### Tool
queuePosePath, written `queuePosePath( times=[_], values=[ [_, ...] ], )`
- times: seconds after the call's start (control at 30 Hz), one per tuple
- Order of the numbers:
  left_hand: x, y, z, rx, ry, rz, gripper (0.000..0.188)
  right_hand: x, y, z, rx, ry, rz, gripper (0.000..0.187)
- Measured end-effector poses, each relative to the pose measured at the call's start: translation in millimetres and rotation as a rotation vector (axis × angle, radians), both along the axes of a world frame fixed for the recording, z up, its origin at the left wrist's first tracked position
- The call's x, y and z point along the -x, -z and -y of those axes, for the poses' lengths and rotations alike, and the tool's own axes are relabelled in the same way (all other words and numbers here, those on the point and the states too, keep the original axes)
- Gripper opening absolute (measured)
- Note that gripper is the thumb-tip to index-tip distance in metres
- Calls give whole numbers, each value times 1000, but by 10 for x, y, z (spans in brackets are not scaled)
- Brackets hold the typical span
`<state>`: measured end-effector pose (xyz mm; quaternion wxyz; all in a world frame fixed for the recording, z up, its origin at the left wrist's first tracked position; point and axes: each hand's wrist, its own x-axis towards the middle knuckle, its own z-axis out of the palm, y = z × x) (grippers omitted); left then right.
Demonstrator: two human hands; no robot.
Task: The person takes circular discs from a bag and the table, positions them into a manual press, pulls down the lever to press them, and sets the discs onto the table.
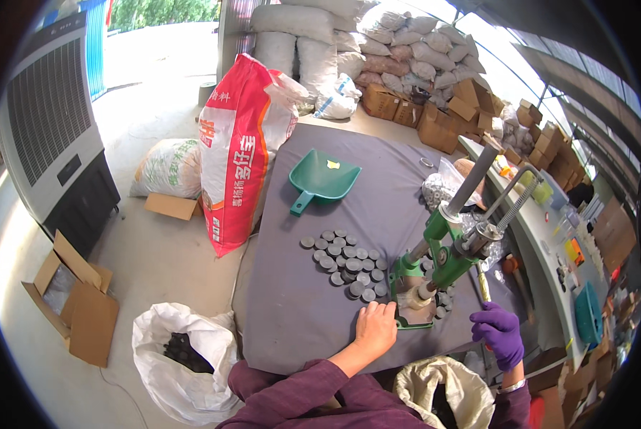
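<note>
A green hand press (445, 266) with a metal post and a spring stands on the grey-covered table (285, 300). My bare left hand (376, 327) is at the left front of its base, fingers bent together at the edge; whatever they pinch is hidden. In a purple glove, my right hand (499, 334) is closed round the press lever (484, 287), right of the base. Small round dark grey caps (353, 264) lie in a loose pile left of the press, and several more lie to its right.
A green dustpan (326, 179) lies farther back on the table. Open sacks stand by my lap, a white one (160, 322) at left and a cream one (470, 390) at right. A tall red-and-white bag (238, 157) leans at the table's left edge. A cluttered bench (549, 236) runs along the right.
</note>
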<state>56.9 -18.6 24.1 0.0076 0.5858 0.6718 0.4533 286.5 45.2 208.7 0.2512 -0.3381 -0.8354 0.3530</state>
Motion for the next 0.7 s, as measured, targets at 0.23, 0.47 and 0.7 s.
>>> queuePosePath(
  times=[0.23, 0.47, 0.7],
  values=[
    [39, 37, -32, -35, -2, -27, 38, 4, 12, -20, -50, -19, -33, 16],
    [95, 26, -69, -62, -17, 23, 31, -12, 4, -15, -49, -49, -48, 18],
    [111, 30, -89, -92, -33, 109, 25, -40, 16, -46, -58, -92, -65, 19]
  ],
)
